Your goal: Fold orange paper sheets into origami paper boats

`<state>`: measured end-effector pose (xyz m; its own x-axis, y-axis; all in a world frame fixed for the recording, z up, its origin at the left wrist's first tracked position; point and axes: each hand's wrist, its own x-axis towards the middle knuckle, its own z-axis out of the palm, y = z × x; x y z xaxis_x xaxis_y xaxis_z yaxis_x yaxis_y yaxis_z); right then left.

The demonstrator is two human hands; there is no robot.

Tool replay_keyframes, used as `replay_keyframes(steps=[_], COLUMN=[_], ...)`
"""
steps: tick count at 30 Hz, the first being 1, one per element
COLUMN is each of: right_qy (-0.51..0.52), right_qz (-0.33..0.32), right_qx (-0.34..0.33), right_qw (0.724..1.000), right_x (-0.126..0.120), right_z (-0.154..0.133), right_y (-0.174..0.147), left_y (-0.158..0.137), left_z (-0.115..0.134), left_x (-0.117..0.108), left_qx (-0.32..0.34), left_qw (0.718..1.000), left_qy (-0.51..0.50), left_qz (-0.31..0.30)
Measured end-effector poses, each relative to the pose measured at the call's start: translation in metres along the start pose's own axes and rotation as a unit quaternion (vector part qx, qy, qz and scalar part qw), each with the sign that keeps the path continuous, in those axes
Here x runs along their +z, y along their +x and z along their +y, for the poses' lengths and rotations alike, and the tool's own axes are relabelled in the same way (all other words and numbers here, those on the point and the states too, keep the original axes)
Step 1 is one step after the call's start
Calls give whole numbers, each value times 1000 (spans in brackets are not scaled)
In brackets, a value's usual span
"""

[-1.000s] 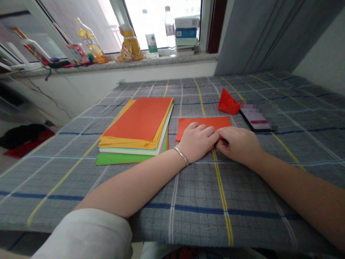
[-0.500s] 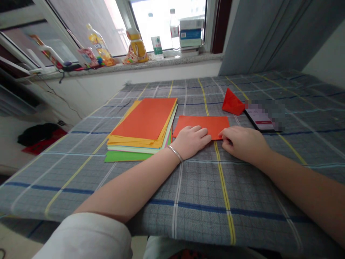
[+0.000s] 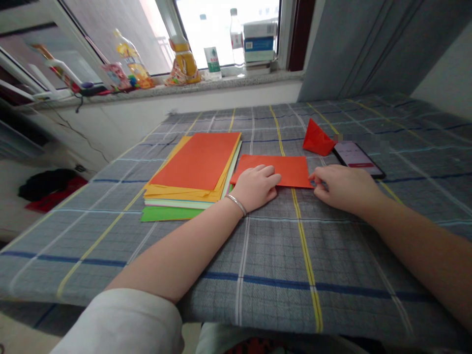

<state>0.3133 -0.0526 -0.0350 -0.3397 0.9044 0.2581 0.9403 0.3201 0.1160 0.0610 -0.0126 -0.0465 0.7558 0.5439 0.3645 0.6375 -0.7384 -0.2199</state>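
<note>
A folded sheet of orange paper (image 3: pixel 291 170) lies flat on the checked cloth in front of me. My left hand (image 3: pixel 257 187) rests over its left part, fingers bent and pressed on the sheet near its front edge. At the paper's right end, my right hand (image 3: pixel 337 186) is closed, with thumb and bent forefinger pinched at the front corner. How much of the corner is between those fingertips is hard to see. To the left is a stack of coloured paper (image 3: pixel 199 162), orange on top, with yellow, white and green sheets beneath.
A red folded paper shape (image 3: pixel 317 138) stands behind my right hand, beside a phone (image 3: pixel 359 158) with a lit screen. Bottles (image 3: pixel 238 39), a yellow container (image 3: pixel 187 64) and stacked boxes (image 3: pixel 260 46) line the windowsill. A grey curtain (image 3: pixel 354 49) hangs at right.
My right hand has shifted slightly right, to the paper's right end. The orange paper and my left hand have moved a little to the left.
</note>
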Motion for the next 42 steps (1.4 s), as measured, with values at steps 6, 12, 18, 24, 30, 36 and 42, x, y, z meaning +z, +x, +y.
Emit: replay_keyframes(steps=[6, 12, 18, 24, 30, 36, 42], right_qy=[80, 39, -4, 22, 64, 160, 202], right_qz=[105, 165, 144, 53, -7, -44, -35], right_qx=[32, -114, -189, -230, -190, -130, -98], right_qw=[991, 979, 971, 971, 980, 978, 974], right_x=[0, 2, -4, 2, 6, 1, 10], right_z=[4, -17, -27, -30, -27, -27, -22], right_y=[-2, -4, -10, -9, -7, -9, -6], left_y=[1, 2, 2, -2, -5, -4, -3], left_z=[0, 0, 2, 13, 23, 30, 38], left_x=[7, 14, 8, -4, -2, -9, -10], left_qx=[3, 48, 66, 69, -30, -120, -197], left_qw=[998, 985, 990, 995, 974, 956, 945], left_qy=[-33, -51, -21, -50, -124, -124, -92], left_qz=[55, 157, 122, -50, -188, -237, -244])
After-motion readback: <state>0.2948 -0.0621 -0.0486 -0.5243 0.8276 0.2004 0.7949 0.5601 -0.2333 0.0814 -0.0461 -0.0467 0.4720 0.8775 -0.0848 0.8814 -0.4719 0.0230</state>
